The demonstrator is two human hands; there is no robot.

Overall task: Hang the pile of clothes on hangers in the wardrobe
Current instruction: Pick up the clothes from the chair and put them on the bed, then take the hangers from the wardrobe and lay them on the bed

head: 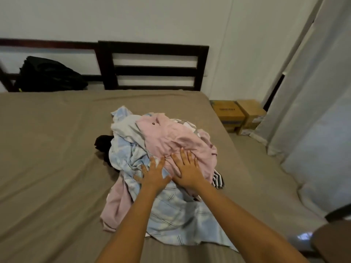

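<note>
A pile of clothes (163,149) lies in the middle of a bed with a taupe sheet (47,149). A pink shirt (171,137) is on top, over a light blue checked shirt (176,213), with a black garment (103,144) at the left and a striped piece (218,179) at the right. My left hand (153,175) rests flat on the blue shirt, fingers spread. Beside it, my right hand (187,169) lies flat on the pink shirt, fingers straight. No hanger or wardrobe is in view.
A dark wooden headboard (152,67) stands against the white wall. A black bag (47,74) sits at the back left. Two cardboard boxes (239,114) stand on the floor right of the bed, next to a pale curtain (313,111). A dark round object (334,243) is at the lower right.
</note>
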